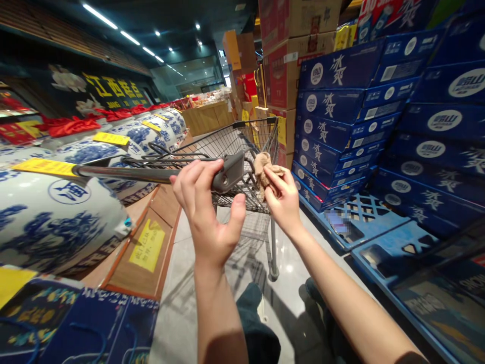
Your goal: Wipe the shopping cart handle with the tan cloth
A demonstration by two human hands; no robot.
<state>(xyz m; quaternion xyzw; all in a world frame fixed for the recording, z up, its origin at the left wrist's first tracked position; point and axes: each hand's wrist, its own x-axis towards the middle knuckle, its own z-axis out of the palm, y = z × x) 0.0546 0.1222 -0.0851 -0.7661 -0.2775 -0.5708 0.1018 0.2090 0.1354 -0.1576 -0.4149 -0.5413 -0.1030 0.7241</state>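
Observation:
A grey metal shopping cart (242, 132) stands in front of me, its dark handle (129, 173) running from the left to a grey plastic end piece. My left hand (208, 212) is around the handle near that end piece, with the fingers curled over the bar and the thumb held apart below. A crumpled beige cloth (261, 169) is pinched in my right hand (282, 197), pressed against the cart frame just right of the end piece. The parts of the frame behind the cloth are hidden.
Blue-and-white porcelain jars (56, 217) line a wooden platform (138, 253) on the left. On the right, stacked blue beer cartons (337, 111) stand on blue plastic pallets (367, 217). Dark blue gift bags (87, 323) are at lower left. Brown cartons (280, 76) rise behind the cart.

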